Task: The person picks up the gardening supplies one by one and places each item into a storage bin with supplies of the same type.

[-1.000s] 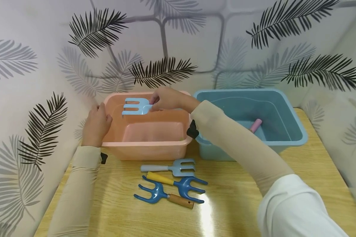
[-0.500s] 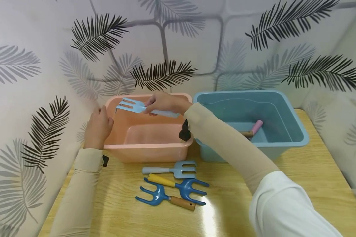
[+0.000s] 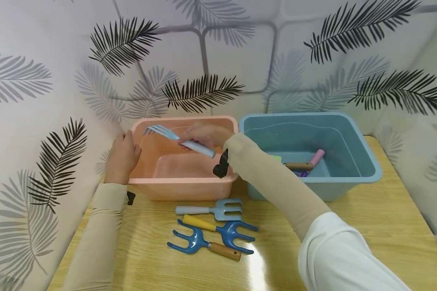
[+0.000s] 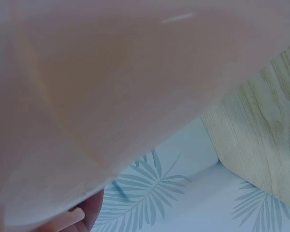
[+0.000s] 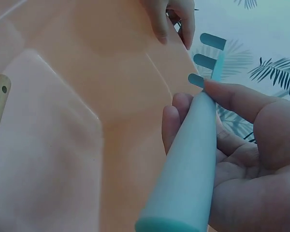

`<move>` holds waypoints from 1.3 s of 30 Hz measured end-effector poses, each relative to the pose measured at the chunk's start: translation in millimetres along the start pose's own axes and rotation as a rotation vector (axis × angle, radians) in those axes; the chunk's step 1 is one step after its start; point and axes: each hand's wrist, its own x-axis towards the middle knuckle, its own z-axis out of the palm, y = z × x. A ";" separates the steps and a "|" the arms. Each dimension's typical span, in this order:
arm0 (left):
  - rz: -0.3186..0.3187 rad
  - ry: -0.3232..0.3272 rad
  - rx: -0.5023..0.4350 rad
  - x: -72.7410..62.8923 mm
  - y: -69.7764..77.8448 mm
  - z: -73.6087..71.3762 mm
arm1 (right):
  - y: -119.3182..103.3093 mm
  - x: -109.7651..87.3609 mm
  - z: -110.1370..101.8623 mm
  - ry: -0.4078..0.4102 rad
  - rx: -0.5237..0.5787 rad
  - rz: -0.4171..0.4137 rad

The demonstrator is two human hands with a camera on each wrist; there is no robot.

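Note:
My right hand [image 3: 204, 135] holds a light blue hand fork [image 3: 200, 148] above the inside of the pink tub [image 3: 182, 180]. In the right wrist view its pale handle [image 5: 181, 169] points toward the camera, pinched near the neck between thumb and fingers, with the prongs pointing away. My left hand [image 3: 122, 157] grips the left rim of the tub, thumb on the inner side. Fingers of that hand [image 4: 89, 212] show at the rim in the left wrist view, where the tub wall fills most of the picture.
A blue tub [image 3: 349, 179] stands right of the pink one, holding a pink-handled tool [image 3: 317, 157] and a wooden handle [image 3: 298, 165]. In front lie a grey-blue fork [image 3: 225, 209], a yellow-handled blue fork [image 3: 231, 233] and a wooden-handled blue fork [image 3: 194, 241]. A patterned wall covering rises behind.
My right hand has turned the light blue fork, so its handle now swings out toward the front right and its prongs tilt up at the back left. My left hand stays on the rim.

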 end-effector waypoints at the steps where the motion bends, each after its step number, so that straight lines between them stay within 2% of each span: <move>1: 0.001 -0.001 0.002 -0.1 0.4 0.2 | 2.0 1.1 -1.0 -0.001 0.010 0.007; 5: 0.013 0.008 0.003 0.0 1.5 1.9 | 8.1 4.2 -4.7 0.003 0.047 0.034; 9: 0.028 0.027 0.005 0.7 3.7 1.2 | 10.5 6.3 -6.5 0.022 -0.078 0.030; 12: 0.031 0.037 0.014 0.9 4.7 0.1 | 11.3 8.5 -5.7 -0.007 -0.185 0.005; 16: 0.027 0.032 0.024 0.9 5.2 -1.1 | 12.7 9.8 -3.1 -0.064 -0.246 -0.019; 20: 0.010 0.009 0.025 1.1 5.6 -2.2 | 14.9 9.2 -1.5 -0.063 -0.323 0.001; 29: -0.027 -0.025 0.017 0.8 3.5 -2.0 | 20.0 12.4 0.5 -0.117 -0.414 0.061; 39: -0.061 -0.047 0.018 0.5 2.9 -0.2 | 20.2 9.9 -0.5 -0.143 -0.505 0.068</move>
